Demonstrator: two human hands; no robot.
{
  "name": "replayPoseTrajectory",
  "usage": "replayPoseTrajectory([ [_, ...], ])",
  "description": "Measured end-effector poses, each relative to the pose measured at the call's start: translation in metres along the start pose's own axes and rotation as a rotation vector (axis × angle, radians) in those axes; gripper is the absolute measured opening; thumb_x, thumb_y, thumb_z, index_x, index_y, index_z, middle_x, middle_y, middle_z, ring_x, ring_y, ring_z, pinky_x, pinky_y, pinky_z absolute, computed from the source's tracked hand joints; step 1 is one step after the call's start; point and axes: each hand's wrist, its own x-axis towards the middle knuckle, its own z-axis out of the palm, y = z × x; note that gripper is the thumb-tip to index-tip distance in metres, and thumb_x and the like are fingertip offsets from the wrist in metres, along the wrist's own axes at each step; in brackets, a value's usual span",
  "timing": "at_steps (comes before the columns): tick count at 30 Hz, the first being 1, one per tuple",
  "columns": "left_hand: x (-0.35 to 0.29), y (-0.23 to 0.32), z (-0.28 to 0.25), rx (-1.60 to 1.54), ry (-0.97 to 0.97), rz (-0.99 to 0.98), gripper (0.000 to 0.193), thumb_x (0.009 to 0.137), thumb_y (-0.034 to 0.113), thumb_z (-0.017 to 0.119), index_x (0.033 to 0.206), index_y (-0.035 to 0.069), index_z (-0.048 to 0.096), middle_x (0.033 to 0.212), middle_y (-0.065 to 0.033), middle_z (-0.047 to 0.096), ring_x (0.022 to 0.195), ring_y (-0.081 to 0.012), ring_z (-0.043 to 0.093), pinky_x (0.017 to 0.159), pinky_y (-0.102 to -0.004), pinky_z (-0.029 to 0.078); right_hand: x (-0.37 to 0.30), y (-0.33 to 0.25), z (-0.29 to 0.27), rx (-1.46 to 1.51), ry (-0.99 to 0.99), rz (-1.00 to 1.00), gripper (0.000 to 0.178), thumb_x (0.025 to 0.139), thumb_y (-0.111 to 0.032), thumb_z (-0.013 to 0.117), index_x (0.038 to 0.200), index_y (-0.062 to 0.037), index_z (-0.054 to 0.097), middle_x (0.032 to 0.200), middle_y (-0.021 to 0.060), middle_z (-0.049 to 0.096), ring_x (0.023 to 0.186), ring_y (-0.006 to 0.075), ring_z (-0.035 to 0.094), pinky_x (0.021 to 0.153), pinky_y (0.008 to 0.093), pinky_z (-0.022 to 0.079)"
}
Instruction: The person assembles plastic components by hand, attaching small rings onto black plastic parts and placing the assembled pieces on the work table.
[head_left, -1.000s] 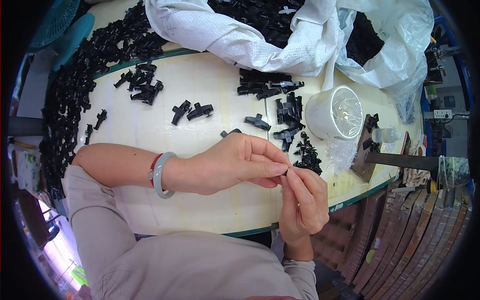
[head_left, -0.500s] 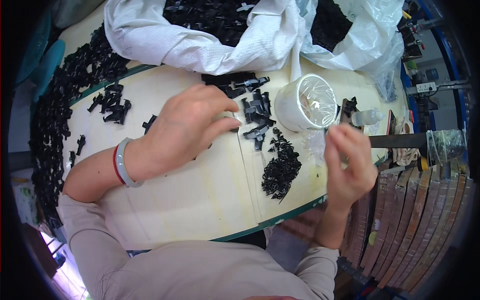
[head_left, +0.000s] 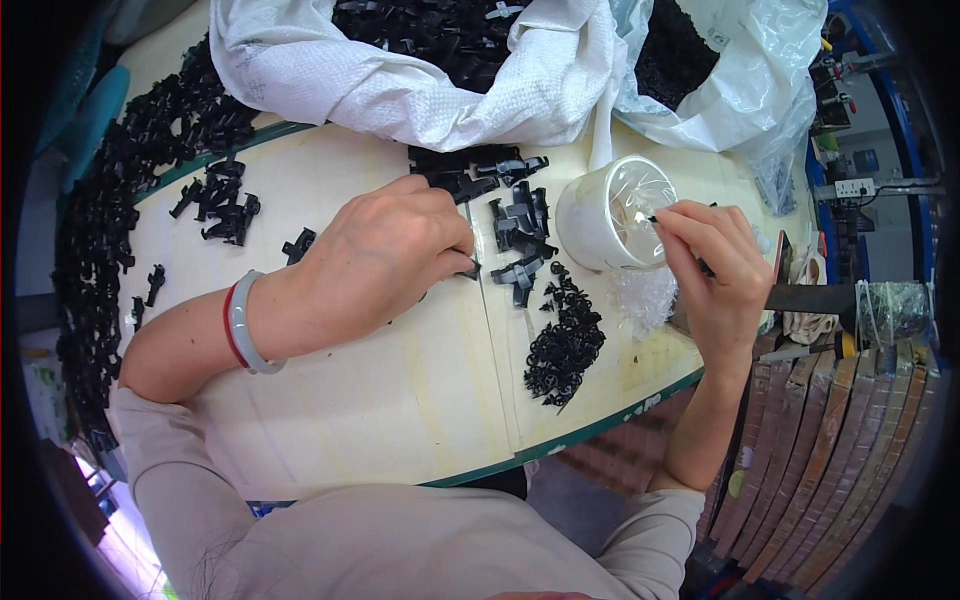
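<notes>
My left hand (head_left: 385,250) rests over the pale tabletop (head_left: 400,400), fingers closed around a black plastic part (head_left: 472,271) of which only an end shows by the fingertips. Above the plastic-lined white tub (head_left: 590,222), at its right side, my right hand (head_left: 722,262) pinches a small black piece (head_left: 652,219) between thumb and forefinger. Between the hands lie black plastic clips (head_left: 519,225) with a heap of small black ring-like pieces (head_left: 562,345) nearer to me. What is inside the tub is hard to make out through the shiny lining.
A white woven sack (head_left: 330,80) full of black parts and a clear plastic bag (head_left: 740,110) stand at the back. More black parts (head_left: 100,260) line the left edge; a small group (head_left: 232,215) sits inward. Crumpled clear plastic (head_left: 642,298) lies beside the tub.
My right hand has moved up and slightly right, and the small black piece now shows at its fingertips by the tub's opening. The left hand stays nearly in place, its fingers closer together.
</notes>
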Motion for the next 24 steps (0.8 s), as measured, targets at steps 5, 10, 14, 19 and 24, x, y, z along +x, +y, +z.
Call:
replayPoseTrajectory([
  [5, 0.002, 0.020, -0.011, -0.664, -0.121, -0.219, 0.015, 0.081, 0.004, 0.068, 0.095, 0.000, 0.066, 0.084, -0.0062, 0.066, 0.072, -0.0123, 0.062, 0.063, -0.0249, 0.050, -0.018, -0.016, -0.009, 0.261, 0.058, 0.162, 0.022, 0.069, 0.009, 0.070, 0.089, 0.0001, 0.069, 0.084, 0.0101, 0.067, 0.071, 0.0162, 0.059, 0.060, 0.0253, 0.045],
  [10, -0.002, 0.029, -0.003, -1.332, -0.382, -0.670, 0.027, 0.088, 0.005, 0.061, 0.114, -0.003, 0.059, 0.098, -0.0077, 0.067, 0.080, -0.0097, 0.063, 0.073, -0.0227, 0.053, -0.039, -0.052, 0.005, 0.432, 0.095, 0.155, 0.028, 0.063, 0.011, 0.072, 0.089, 0.0009, 0.068, 0.083, 0.0116, 0.067, 0.074, 0.0217, 0.061, 0.065, 0.0288, 0.047],
  [14, -0.004, 0.025, 0.008, -1.362, -0.474, -0.636, 0.027, 0.091, 0.010, 0.058, 0.115, -0.002, 0.059, 0.102, -0.0082, 0.066, 0.089, -0.0100, 0.062, 0.078, -0.0231, 0.052, -0.044, -0.066, 0.017, 0.408, 0.119, 0.082, 0.031, 0.060, 0.009, 0.074, 0.089, 0.0006, 0.067, 0.084, 0.0116, 0.067, 0.072, 0.0231, 0.060, 0.063, 0.0297, 0.046],
  [19, -0.008, 0.024, 0.011, -1.403, -0.483, -0.661, 0.027, 0.091, 0.009, 0.058, 0.116, -0.002, 0.058, 0.102, -0.0082, 0.066, 0.088, -0.0098, 0.062, 0.078, -0.0230, 0.052, -0.041, -0.071, 0.022, 0.417, 0.077, 0.029, 0.030, 0.060, 0.008, 0.074, 0.089, 0.0015, 0.068, 0.085, 0.0112, 0.066, 0.071, 0.0234, 0.060, 0.062, 0.0294, 0.046],
  [24, -0.009, 0.024, 0.011, -1.414, -0.486, -0.684, 0.027, 0.092, 0.008, 0.057, 0.116, -0.002, 0.058, 0.102, -0.0079, 0.066, 0.089, -0.0096, 0.062, 0.080, -0.0226, 0.052, -0.040, -0.074, 0.027, 0.396, 0.078, 0.012, 0.029, 0.060, 0.007, 0.074, 0.088, 0.0016, 0.068, 0.085, 0.0107, 0.066, 0.072, 0.0233, 0.060, 0.062, 0.0289, 0.047],
])
